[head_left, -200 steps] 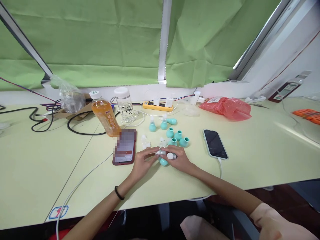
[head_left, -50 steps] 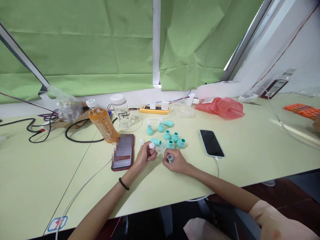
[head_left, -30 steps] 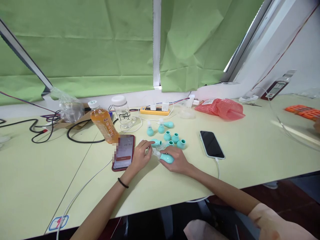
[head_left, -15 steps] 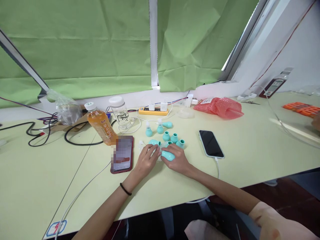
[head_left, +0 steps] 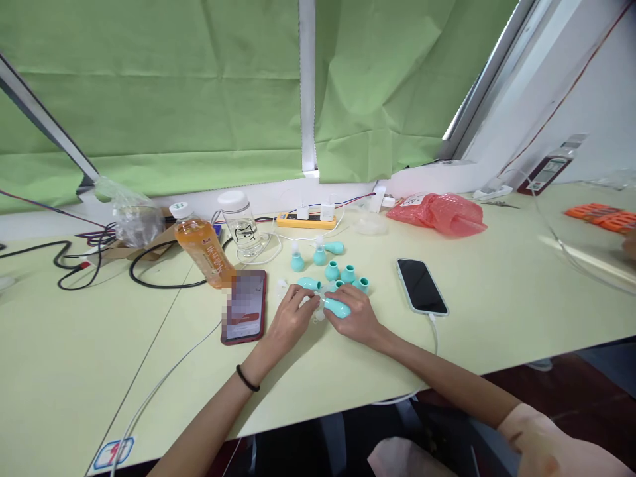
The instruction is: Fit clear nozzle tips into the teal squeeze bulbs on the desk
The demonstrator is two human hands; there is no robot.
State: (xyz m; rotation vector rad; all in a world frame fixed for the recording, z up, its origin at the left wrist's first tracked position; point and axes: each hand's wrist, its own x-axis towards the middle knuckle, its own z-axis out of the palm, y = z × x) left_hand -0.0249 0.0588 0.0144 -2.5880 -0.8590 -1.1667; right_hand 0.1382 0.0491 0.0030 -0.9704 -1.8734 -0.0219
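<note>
My right hand (head_left: 355, 317) is closed round a teal squeeze bulb (head_left: 336, 307) that lies on its side, open end to the left. My left hand (head_left: 293, 315) meets it there, thumb and fingertips pinched at a small clear piece mostly hidden by the fingers. Just beyond the hands stand several teal bulbs (head_left: 348, 272) with open necks. Further back are two upright bulbs (head_left: 297, 260) with clear tips and one bulb (head_left: 334, 248) lying down. Another bulb (head_left: 309, 283) lies by my left fingers. Small clear parts (head_left: 319, 316) show under the hands.
A phone with a dark red case (head_left: 244, 308) lies left, beside a tilted orange drink bottle (head_left: 205, 248) and a clear bottle (head_left: 239, 228). A charging phone (head_left: 422, 286) lies right. Behind are a yellow power strip (head_left: 307, 220) and red bubble wrap (head_left: 437, 213).
The left fingertips and the bulb in my right hand have drawn slightly apart, and a little more of the clear parts beneath shows. The whole view has shifted slightly.
</note>
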